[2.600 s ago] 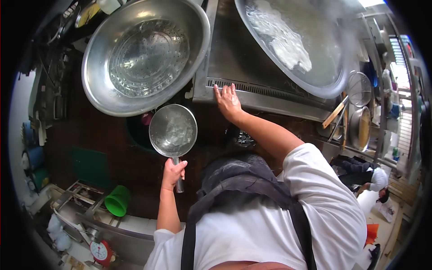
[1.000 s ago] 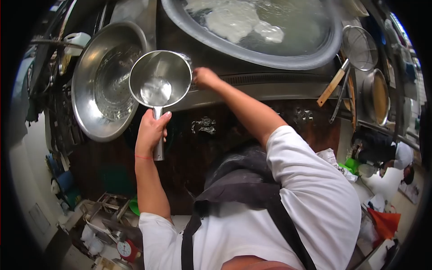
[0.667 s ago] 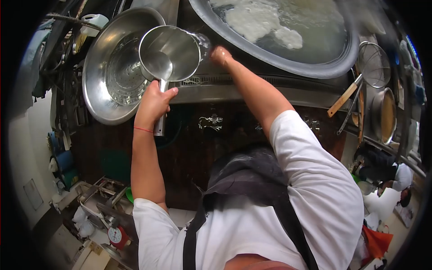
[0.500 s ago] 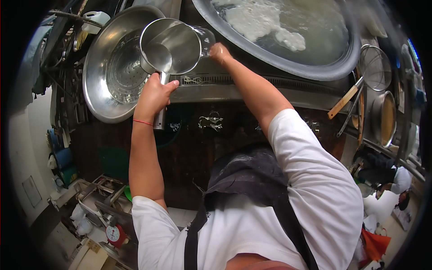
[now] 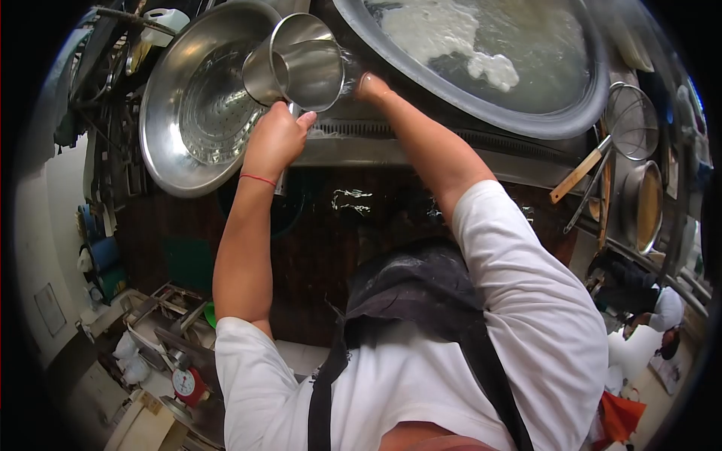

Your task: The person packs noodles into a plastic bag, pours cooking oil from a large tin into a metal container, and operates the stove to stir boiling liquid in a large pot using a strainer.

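My left hand [image 5: 278,135] is closed round the handle of a metal ladle [image 5: 281,183]. The ladle's bowl is hard to separate from the shiny jug behind it. Opposite, my right hand [image 5: 371,88] grips the side handle of a metal jug [image 5: 319,75]; its fingers are mostly hidden. The jug is tilted, with its mouth turned partly toward me, above the right rim of a wide steel basin [image 5: 162,143]. What the jug contains cannot be made out.
At upper right, a large metal pot [image 5: 481,105] holds cloudy liquid with a pale floating mass. A wooden-handled strainer [image 5: 579,176] and a round sieve [image 5: 645,203] hang at right. A red dial scale [image 5: 186,385] stands lower left. Another person [image 5: 665,308] is far right.
The jug and ladle have shifted slightly up and right, and the jug's tilt has changed. My left hand has moved right and up with the ladle. Both hands keep their grips.
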Available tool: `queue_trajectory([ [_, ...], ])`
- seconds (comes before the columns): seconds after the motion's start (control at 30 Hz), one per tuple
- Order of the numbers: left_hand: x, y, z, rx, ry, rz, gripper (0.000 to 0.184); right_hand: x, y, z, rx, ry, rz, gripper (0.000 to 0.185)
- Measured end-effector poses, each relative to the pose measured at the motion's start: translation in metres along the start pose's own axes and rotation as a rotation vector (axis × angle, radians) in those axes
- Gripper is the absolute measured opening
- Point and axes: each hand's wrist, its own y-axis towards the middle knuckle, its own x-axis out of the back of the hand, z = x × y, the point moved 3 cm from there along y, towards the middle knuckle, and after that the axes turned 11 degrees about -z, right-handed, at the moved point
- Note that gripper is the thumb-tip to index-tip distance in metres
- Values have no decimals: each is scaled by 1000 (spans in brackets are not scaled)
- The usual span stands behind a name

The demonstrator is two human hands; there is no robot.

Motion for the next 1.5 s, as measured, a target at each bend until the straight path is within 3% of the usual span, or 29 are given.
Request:
queue_trajectory([
  [0.03, -2, 1, -2, -31, 32, -20, 43, -11, 3, -7, -70, 47, 91, 21],
  [0.13, -12, 1, -4, -124, 92, -61, 40, 48, -19, 33, -211, 132, 179, 27],
  [0.23, -22, 0, -10, -225, 183, -115, 27, -28, 8, -14, -117, -45, 144, 25],
  [0.3, -31, 1, -15, -277, 231, -188, 20, -22, 9, -2, -199, 137, 136, 26],
  [0.43, -33, -2, -19, -345, 254, -329, 14, 70, -38, 39, -365, 305, 226, 28],
  [0.47, -34, 0, -10, -329, 208, -326, 17, -16, -27, -37, -99, 322, -11, 31],
  [0.5, -35, 3, 5, -309, 161, -324, 21, -9, -40, -52, -217, 202, 224, 31],
  [0.57, -23, -3, 30, -279, 71, -323, 27, 36, -97, -68, -313, 38, 402, 33],
  [0.7, 8, -38, 98, 94, -180, -349, 35, 88, -212, -145, -236, -421, 322, 37],
  [0.77, 22, -64, 120, 226, -341, -377, 39, 91, -228, -154, -196, -523, 323, 35],
  [0.9, 18, -105, 172, 443, -565, -475, 29, 39, -159, -61, -123, -247, 565, 26],
  [0.97, 16, -125, 186, 550, -644, -503, 26, 10, -109, 33, 1, -121, 540, 22],
  [1.0, 17, -134, 192, 608, -650, -502, 25, -5, -87, 74, 125, -107, 376, 22],
  [1.07, 13, -153, 214, 625, -683, -576, 27, -18, -50, 140, 1, -17, 393, 25],
  [1.1, 10, -163, 226, 636, -667, -572, 28, -31, -36, 154, -58, 17, 285, 23],
  [1.13, 8, -175, 241, 644, -650, -568, 30, -37, -38, 150, -65, 42, 357, 21],
  [1.2, -9, -209, 288, 633, -542, -561, 30, -10, -39, 128, -69, 82, 488, 18],
  [1.23, -18, -227, 308, 628, -494, -558, 30, -9, -56, 88, -334, 151, 541, 15],
  [1.27, -24, -245, 322, 660, -505, -550, 30, -7, -76, 42, -401, 15, 597, 14],
  [1.3, -30, -265, 333, 694, -518, -541, 30, -4, -103, -15, -337, -47, 637, 17],
  [1.33, -37, -282, 343, 729, -531, -536, 31, 30, -134, -50, -444, -41, 617, 20],
  [1.37, -45, -298, 354, 785, -524, -511, 31, 27, -166, -126, -447, -233, 379, 32],
  [1.4, -53, -315, 363, 841, -514, -480, 31, 44, -196, -158, -238, -275, 179, 37],
  [1.5, -74, -330, 390, 992, -467, -312, 36, -7, -193, -215, -201, -539, 411, 35],
])
